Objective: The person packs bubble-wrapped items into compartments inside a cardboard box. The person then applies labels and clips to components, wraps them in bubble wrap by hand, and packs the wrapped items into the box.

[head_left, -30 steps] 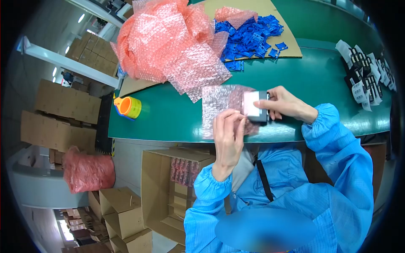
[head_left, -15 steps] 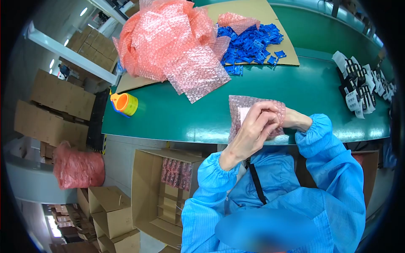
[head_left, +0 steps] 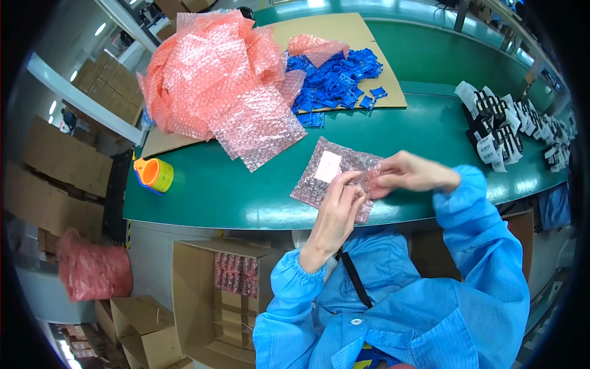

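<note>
A bubble-wrap bag [head_left: 313, 184] with a white label [head_left: 328, 166] lies at the table's front edge, turned at an angle. My left hand [head_left: 337, 212] pinches the bag's near right part, its fingers bent together. From the right, my right hand [head_left: 405, 172] grips the bag's right end, fingers closed and slightly blurred. Whatever is inside the bag cannot be made out through the wrap.
A heap of pink bubble-wrap bags [head_left: 203, 80] and a pile of blue plastic parts [head_left: 335, 80] rest on cardboard [head_left: 393, 92]. A yellow tape roll [head_left: 161, 175] stands left. Black parts with white labels [head_left: 498, 132] lie right. Below, an open carton [head_left: 190, 295] holds wrapped packs.
The bag has turned and its label is now uncovered. My hands have moved apart, the left one toward the near side, the right one to the bag's right end. The camera view has shifted.
</note>
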### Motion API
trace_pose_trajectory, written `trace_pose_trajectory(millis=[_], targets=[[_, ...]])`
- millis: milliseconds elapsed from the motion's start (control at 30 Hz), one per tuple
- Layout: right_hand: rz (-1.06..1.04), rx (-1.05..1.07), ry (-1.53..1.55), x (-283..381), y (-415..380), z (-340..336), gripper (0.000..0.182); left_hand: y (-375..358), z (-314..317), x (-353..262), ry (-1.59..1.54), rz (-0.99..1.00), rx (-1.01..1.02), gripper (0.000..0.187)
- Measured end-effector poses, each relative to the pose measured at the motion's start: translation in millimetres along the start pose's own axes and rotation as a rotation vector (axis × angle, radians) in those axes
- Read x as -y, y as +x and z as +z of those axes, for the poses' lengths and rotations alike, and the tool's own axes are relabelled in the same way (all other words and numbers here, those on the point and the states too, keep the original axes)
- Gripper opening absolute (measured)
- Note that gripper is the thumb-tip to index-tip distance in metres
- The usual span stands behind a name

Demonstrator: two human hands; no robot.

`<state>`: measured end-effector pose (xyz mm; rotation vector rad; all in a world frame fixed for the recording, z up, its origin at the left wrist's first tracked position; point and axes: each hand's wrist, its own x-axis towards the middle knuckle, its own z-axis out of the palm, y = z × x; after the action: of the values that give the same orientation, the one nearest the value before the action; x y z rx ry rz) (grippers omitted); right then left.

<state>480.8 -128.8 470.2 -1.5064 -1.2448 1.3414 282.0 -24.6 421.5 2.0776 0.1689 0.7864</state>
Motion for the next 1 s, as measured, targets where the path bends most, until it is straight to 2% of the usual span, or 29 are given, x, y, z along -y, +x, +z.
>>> trace_pose_trajectory(millis=[67,133,200,233,300,433,500,533,600,633,700,733,833,1000], targets=[[0.201,-0.083,0.022,24,-6,-33,0.020,-1,4,2,0.277,0.138,0.024,0.015],[0.060,-0.424,-0.381,-4,21,-77,0.020,-2,6,1,0.276,0.128,0.034,0.016],[-0.282,-0.652,-0.769,-28,53,-107,0.021,0,6,1,0.282,0.136,0.050,0.017],[-0.286,-0.657,-0.767,-34,64,-117,0.021,-1,6,1,0.285,0.129,0.053,0.017],[-0.321,-0.611,-0.958,-38,80,-126,0.020,-4,4,1,0.295,0.123,0.061,0.017],[-0.394,-0.498,-1.025,-49,73,-138,0.024,-7,2,1,0.272,0.099,0.066,0.017],[-0.377,-0.642,-1.105,-54,65,-134,0.022,-7,4,1,0.261,0.099,0.057,0.016],[-0.376,-0.639,-1.109,-55,65,-134,0.022,-6,4,0,0.258,0.101,0.057,0.015],[-0.254,-0.718,-0.554,-50,68,-125,0.020,-5,4,-1,0.256,0.102,0.057,0.013],[-0.254,-0.717,-0.552,-48,71,-120,0.020,-5,4,-2,0.251,0.101,0.059,0.013],[-0.393,-0.665,-0.699,-43,76,-112,0.019,-5,3,-2,0.249,0.097,0.063,0.013],[-0.475,-0.612,-0.978,-40,74,-109,0.022,-5,3,-2,0.229,0.083,0.063,0.013],[-0.530,-0.580,-1.146,-46,82,-106,0.025,-4,2,-1,0.197,0.071,0.056,0.014],[-0.555,-0.546,-1.178,-44,80,-101,0.029,-6,3,-1,0.127,0.033,0.024,0.014]])
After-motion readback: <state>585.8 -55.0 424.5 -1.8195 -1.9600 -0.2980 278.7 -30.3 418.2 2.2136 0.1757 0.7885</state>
